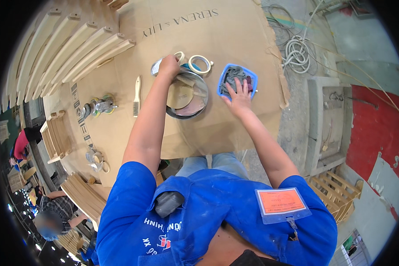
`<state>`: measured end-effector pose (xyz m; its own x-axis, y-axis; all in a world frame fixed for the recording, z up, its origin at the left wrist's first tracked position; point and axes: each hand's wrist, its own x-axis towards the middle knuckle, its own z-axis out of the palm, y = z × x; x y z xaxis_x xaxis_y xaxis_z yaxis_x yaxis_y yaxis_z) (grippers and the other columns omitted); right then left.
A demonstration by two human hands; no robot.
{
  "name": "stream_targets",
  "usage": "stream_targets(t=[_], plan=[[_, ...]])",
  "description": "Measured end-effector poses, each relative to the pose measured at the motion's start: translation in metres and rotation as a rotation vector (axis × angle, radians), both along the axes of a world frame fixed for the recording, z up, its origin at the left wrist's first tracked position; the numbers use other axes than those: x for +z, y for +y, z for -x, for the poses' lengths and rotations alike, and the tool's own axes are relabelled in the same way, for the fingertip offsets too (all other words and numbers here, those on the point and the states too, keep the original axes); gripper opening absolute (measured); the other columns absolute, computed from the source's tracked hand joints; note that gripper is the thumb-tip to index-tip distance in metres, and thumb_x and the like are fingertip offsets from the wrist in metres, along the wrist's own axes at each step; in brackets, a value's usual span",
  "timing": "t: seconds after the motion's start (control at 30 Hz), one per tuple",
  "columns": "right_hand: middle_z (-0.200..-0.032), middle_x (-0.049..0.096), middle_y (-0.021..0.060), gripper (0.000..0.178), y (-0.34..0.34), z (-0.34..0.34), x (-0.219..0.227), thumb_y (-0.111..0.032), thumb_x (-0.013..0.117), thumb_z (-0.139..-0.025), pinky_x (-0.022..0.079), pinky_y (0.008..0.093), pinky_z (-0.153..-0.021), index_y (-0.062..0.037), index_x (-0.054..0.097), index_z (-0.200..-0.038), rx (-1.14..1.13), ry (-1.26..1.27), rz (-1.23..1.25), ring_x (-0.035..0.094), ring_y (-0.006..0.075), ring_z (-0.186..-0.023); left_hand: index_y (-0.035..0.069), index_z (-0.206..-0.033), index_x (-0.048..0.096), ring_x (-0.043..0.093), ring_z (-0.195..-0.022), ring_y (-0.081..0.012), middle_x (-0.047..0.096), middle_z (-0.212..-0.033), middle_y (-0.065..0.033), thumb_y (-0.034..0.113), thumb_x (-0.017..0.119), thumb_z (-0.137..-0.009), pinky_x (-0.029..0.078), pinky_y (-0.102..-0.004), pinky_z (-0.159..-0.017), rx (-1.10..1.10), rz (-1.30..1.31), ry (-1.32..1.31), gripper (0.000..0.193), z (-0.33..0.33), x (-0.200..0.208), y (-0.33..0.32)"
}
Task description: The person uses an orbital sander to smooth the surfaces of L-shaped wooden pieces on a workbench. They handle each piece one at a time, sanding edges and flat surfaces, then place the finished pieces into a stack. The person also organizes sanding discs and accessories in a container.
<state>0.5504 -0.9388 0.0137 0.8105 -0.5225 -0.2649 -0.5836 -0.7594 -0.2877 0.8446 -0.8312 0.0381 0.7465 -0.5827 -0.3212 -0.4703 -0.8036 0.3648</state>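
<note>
My left hand (168, 67) is closed at the far rim of a round metal pan (167, 106). What its fingers hold, if anything, is hidden. A small clear item with a printed label (156, 67) shows just left of that hand, and a roll of masking tape (180, 56) just right of it. Inside the pan lie a round tan disc (180, 96) and a pinkish piece (195, 107). Fingers spread, my right hand (240, 98) rests on grey and maroon rags (235, 75) in a blue plastic basket (220, 84). Another masking tape roll (200, 64) lies beyond the pan.
Brown cardboard (248, 128) covers the table. A wooden-handled wire brush (137, 95) lies left of the pan. Slatted wooden frames (75, 44) stand at far left, with tape rolls (99, 106) nearer. Coiled hose (297, 55) lies on the floor at right. Another person (60, 213) is at lower left.
</note>
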Motion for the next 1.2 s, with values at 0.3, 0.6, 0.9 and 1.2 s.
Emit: stream_targets(t=[0.3, 0.6, 0.9, 1.2], plan=[[-0.133, 0.037, 0.0131, 0.049, -0.005, 0.009, 0.024, -0.015, 0.066, -0.076, 0.036, 0.049, -0.098, -0.0139, 0.053, -0.123, -0.146, -0.398, 0.028, 0.035, 0.0387, -0.121, 0.001, -0.094, 0.066, 0.061, -0.087, -0.032, 0.063, -0.091, -0.0149, 0.001, 0.061, -0.079, 0.049, -0.0365, -0.076, -0.273, 0.38, 0.024, 0.016, 0.037, 0.051, 0.009], [-0.09, 0.058, 0.0105, 0.021, -0.013, -0.004, 0.042, -0.005, 0.059, -0.076, 0.048, 0.0384, -0.075, -0.0073, 0.061, -0.097, -0.076, -0.615, -0.154, 0.058, 0.0284, -0.086, 0.013, -0.118, 0.055, 0.048, -0.111, -0.0356, 0.049, -0.121, -0.0167, 0.016, 0.074, -0.067, 0.046, -0.0397, -0.085, -0.486, -0.274, -0.12, 0.055, 0.09, 0.021, 0.098], [-0.112, 0.056, 0.0081, 0.025, 0.107, -0.081, 0.038, -0.017, 0.049, -0.087, 0.048, 0.0398, -0.087, -0.0112, 0.064, -0.105, 0.619, 0.133, -0.296, 0.054, 0.0274, -0.107, 0.014, -0.122, 0.05, 0.048, -0.11, -0.0367, 0.047, -0.125, -0.0161, 0.012, 0.063, -0.072, 0.045, -0.0425, -0.086, -0.599, -0.118, -0.271, 0.052, 0.093, -0.007, 0.109], [-0.135, 0.044, 0.008, 0.079, 0.106, -0.088, 0.06, -0.072, 0.046, -0.078, 0.039, 0.0401, -0.1, -0.0108, 0.054, -0.127, 0.821, 0.396, -0.238, 0.044, 0.0319, -0.12, 0.006, -0.101, 0.065, 0.061, -0.087, -0.0298, 0.063, -0.095, -0.0108, 0.004, 0.057, -0.073, 0.051, -0.0389, -0.074, -0.546, 0.222, -0.074, 0.029, 0.063, 0.017, 0.107]])
